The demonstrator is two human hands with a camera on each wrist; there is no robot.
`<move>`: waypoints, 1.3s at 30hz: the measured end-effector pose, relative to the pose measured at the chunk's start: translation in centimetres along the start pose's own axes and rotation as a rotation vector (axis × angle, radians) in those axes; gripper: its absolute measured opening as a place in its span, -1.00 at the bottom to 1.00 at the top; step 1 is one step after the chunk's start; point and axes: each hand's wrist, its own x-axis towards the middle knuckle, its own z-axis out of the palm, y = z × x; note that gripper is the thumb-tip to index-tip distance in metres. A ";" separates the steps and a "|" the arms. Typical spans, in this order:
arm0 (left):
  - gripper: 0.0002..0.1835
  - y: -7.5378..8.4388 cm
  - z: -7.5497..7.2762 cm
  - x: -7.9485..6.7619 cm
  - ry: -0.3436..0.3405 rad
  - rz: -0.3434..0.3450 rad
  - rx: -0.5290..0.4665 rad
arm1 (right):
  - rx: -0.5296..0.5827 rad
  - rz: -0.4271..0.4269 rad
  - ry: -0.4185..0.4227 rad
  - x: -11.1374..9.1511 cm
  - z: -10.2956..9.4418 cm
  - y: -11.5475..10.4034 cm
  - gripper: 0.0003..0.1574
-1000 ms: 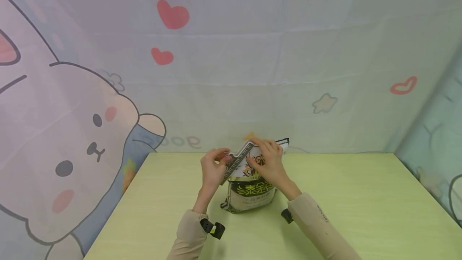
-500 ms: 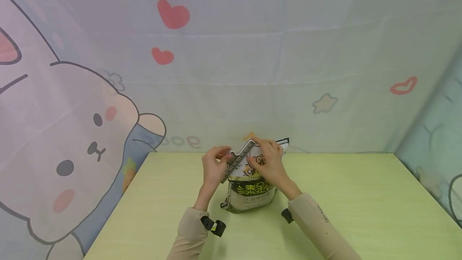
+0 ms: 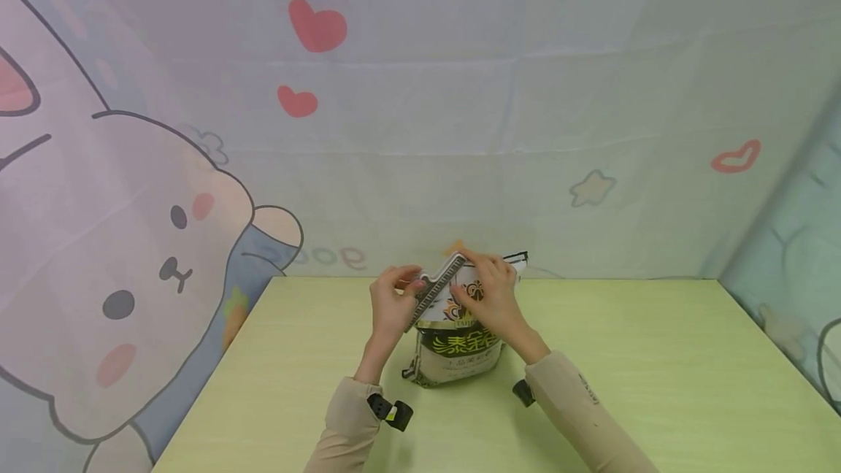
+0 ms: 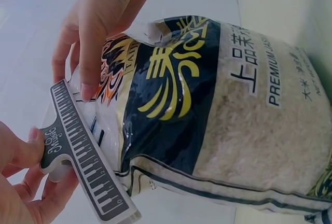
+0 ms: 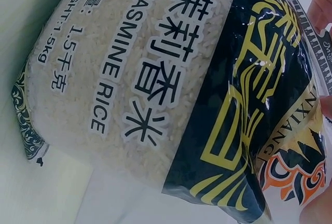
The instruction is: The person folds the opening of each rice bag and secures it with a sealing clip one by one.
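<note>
A bag of jasmine rice (image 3: 460, 363) stands on the table, its clear lower part showing white grains in the right wrist view. My left hand (image 3: 390, 311) pinches the grip of a wide, dark clip (image 4: 85, 154) printed with piano keys and the word "Music". The clip's long edge slants across the upper left corner of the bag's white top. On the other side, my right hand (image 3: 494, 301) pinches the bag's top, thumb on the front and fingers behind, with fingertips right at the clip's upper end. The back of the bag is hidden.
The pale yellow-green table (image 3: 631, 371) extends on both sides of the bag. Behind it hangs a cloth backdrop (image 3: 420, 130) printed with a rabbit, hearts and stars. A dark cable (image 3: 821, 356) curves at the far right edge.
My left hand and the lower end of the clip have shifted slightly up and to the right, closer over the bag. The right hand and the bag hold nearly still.
</note>
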 end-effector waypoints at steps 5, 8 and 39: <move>-0.86 0.4 0.1 0.1 0.002 0.023 0.024 | -0.003 -0.008 0.004 0.0 0.0 0.0 -0.24; -0.86 0.6 0.2 0.2 -0.008 0.031 0.028 | -0.001 -0.002 0.004 0.0 0.0 0.0 -0.22; -0.82 0.1 0.4 0.1 -0.037 0.030 -0.006 | 0.026 0.008 0.003 -0.1 -0.2 -0.1 -0.20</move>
